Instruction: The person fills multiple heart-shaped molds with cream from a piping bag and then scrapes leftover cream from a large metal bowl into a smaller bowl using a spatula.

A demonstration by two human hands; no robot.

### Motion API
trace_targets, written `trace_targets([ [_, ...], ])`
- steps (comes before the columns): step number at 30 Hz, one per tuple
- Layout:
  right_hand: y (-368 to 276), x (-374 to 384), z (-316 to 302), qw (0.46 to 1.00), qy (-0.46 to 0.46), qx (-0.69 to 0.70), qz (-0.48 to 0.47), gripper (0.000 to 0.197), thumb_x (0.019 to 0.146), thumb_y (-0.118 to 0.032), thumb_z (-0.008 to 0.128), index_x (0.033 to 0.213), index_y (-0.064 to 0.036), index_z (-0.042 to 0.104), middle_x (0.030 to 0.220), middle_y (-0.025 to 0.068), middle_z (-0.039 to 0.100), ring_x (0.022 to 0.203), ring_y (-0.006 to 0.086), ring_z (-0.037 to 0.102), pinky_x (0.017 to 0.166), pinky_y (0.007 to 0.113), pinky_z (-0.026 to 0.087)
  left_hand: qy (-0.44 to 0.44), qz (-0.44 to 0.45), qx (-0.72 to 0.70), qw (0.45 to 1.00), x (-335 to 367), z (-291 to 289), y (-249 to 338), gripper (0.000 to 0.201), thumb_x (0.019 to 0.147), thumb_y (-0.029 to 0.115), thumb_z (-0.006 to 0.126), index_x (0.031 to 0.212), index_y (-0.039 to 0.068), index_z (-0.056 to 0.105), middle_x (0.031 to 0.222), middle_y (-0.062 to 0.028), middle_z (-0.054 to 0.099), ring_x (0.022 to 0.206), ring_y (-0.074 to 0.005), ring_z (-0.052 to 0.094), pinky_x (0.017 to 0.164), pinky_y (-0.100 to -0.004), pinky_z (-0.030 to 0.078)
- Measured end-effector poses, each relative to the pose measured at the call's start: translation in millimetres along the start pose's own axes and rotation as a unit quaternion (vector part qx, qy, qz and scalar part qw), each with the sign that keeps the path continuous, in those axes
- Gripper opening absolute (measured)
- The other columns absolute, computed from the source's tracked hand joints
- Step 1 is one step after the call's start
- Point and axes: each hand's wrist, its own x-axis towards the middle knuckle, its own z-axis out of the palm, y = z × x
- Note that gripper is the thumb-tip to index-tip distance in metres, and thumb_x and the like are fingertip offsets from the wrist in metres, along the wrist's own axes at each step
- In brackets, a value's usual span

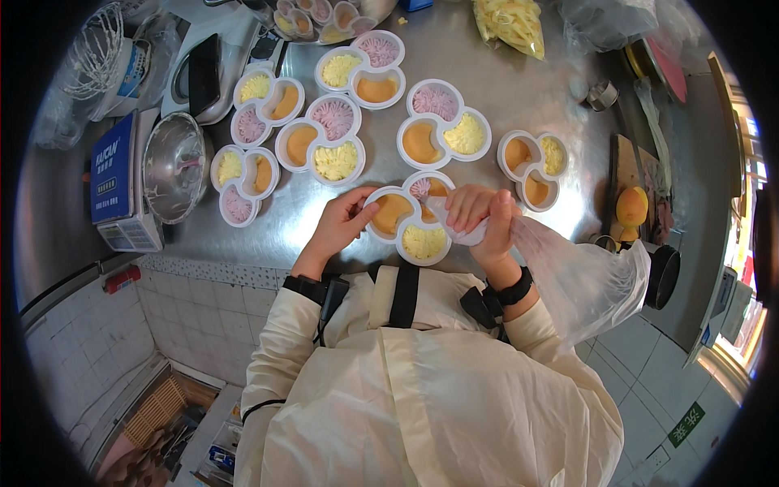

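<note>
My right hand (485,221) is closed round the twisted neck of a clear piping bag (568,272), whose slack end hangs to the right. The bag's tip is at the upper cup of a white three-cup dessert tray (436,256) in front of me. Some pink piped cream (420,188) lies on the tan filling of that cup. The tray's left cup shows plain tan filling (392,213); its lower cup has pale yellow shreds (423,241). My left hand (341,223) grips the tray's left rim between thumb and fingers.
Several filled three-cup trays (324,142) stand beyond and to the left. A right-hand tray (535,170) has no pink cream. Also on the steel table (503,85) are a metal bowl (174,174), a scale (134,231), a phone (204,75), a bag of yellow shreds (510,24) and a yellow-orange fruit (631,205).
</note>
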Motion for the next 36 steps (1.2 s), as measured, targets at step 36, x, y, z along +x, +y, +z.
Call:
trace_targets([
  [36,-11.8,-1.1,-1.7,0.998,0.011,-0.053,-0.025,0.055,0.095,-0.027,0.022,0.049,-0.0046,0.042,0.046,0.0103,0.047,0.046,0.0211,0.047,0.059,0.035,0.044,0.000,-0.002,0.003,1.000,0.7,-0.7,-0.1,0.027,0.087,0.022,0.058,0.108,0.005,0.057,0.066,0.0040,0.053,0.052,-0.0016,0.043,0.042,-0.0176,0.035],
])
